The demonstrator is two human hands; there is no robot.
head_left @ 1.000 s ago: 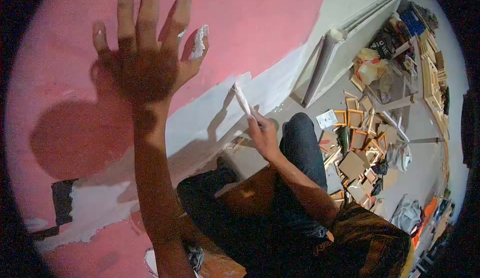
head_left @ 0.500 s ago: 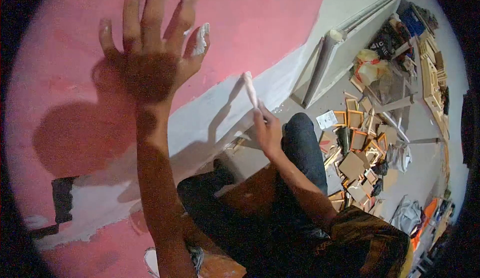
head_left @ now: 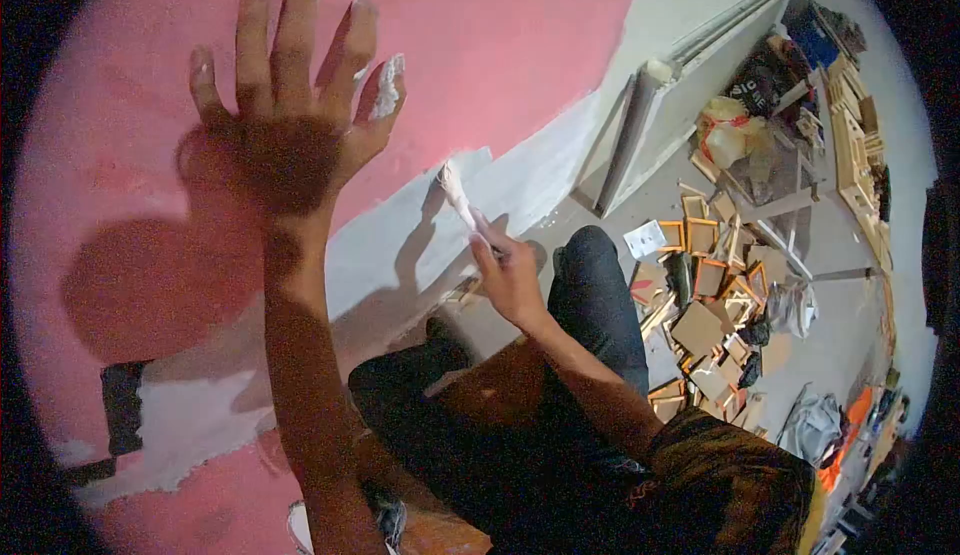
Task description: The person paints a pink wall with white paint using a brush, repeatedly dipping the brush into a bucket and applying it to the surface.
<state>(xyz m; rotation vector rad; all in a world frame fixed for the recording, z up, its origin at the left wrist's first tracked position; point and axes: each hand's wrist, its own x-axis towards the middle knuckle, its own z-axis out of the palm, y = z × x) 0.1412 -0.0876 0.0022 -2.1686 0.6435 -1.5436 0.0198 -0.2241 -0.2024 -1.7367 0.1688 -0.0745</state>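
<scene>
Fingers spread wide, my left hand [head_left: 285, 140] lies palm-down against the pink wall [head_left: 500, 45], or just off it; white paint coats the thumb. My right hand [head_left: 512, 277] is closed round the handle of a paintbrush [head_left: 456, 197] smeared with whitish paint. The brush tip meets the wall where the pink borders a white painted band [head_left: 400, 230]. Dark shadows of my head, arm and brush fall across the wall. My bent knees [head_left: 595, 285] are beneath my right arm.
A white panel [head_left: 690, 85] leans at the upper right. Several small wooden frames [head_left: 710, 275] lie heaped on the floor to the right, with plastic bags [head_left: 735, 135] beyond. Black patches [head_left: 123, 405] mark the wall at lower left.
My right hand has moved left with the paintbrush, and the white area extends further up into the pink there. My left hand stays spread, shifted slightly left and down in view.
</scene>
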